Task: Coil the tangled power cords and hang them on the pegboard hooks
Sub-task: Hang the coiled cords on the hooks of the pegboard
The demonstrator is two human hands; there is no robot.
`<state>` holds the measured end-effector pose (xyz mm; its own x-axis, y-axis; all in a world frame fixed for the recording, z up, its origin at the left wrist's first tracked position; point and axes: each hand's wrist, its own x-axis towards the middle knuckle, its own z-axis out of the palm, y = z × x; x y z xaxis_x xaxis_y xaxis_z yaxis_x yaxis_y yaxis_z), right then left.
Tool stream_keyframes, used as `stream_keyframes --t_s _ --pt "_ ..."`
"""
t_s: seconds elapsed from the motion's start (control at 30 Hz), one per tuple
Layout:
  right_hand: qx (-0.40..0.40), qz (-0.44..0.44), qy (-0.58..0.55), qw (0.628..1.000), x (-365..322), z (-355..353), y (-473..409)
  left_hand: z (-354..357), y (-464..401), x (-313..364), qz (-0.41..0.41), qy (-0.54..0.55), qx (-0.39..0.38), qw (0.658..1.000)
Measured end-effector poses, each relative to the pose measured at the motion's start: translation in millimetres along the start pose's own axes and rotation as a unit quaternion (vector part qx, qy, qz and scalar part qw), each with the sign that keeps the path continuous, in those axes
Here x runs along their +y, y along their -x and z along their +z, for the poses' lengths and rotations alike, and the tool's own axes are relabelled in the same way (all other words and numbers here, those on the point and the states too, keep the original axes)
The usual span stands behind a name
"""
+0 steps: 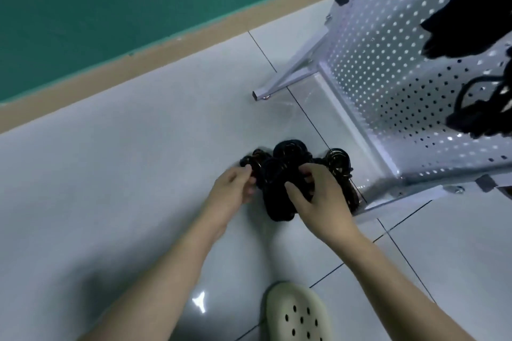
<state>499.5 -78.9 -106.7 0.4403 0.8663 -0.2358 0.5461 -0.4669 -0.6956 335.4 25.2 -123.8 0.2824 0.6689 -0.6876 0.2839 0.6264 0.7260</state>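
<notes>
Here the left hand pinches the nine o'clock edge of the tangled power cords, its fingers curled onto a loop. The right hand closes over the three o'clock side of the same black mass, thumb pressed across the front and fingertips dug into the strands. The heap rests on the pale tiled floor, near the middle of the view, with several wound loops showing at twelve and two o'clock of the hands. Just beside it at three o'clock stands the foot of the white pegboard, which rises toward one o'clock on a slanted leg. More dark cords hang on the board at one and two o'clock. At six o'clock a cream perforated shoe sits on the floor. A green wall with a tan skirting runs across eleven o'clock.
</notes>
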Motion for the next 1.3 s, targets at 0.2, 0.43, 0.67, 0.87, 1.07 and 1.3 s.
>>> stream_keyframes --t_s 0.2,0.43,0.67,0.87,1.07,1.3 --pt "0.007 -0.099 0.200 0.975 4 19 -7 27 1 -34 -0.007 0.112 -0.010 0.994" --pt "-0.006 -0.092 0.180 0.979 2 25 -9 27 11 -31 -0.009 0.150 0.027 0.988" --pt "-0.039 -0.119 0.106 0.986 -5 36 6 17 9 -25 0.045 0.086 0.010 0.995" --pt "-0.025 -0.018 -0.087 0.996 -19 29 9 -7 14 -21 0.081 0.104 -0.029 0.991" --pt "-0.138 0.022 -0.231 0.963 -56 -5 9 -30 29 10 0.124 0.156 -0.009 0.980" --pt "-0.183 -0.022 -0.310 0.933 -102 -35 28 -48 78 73 0.181 0.173 -0.049 0.967"
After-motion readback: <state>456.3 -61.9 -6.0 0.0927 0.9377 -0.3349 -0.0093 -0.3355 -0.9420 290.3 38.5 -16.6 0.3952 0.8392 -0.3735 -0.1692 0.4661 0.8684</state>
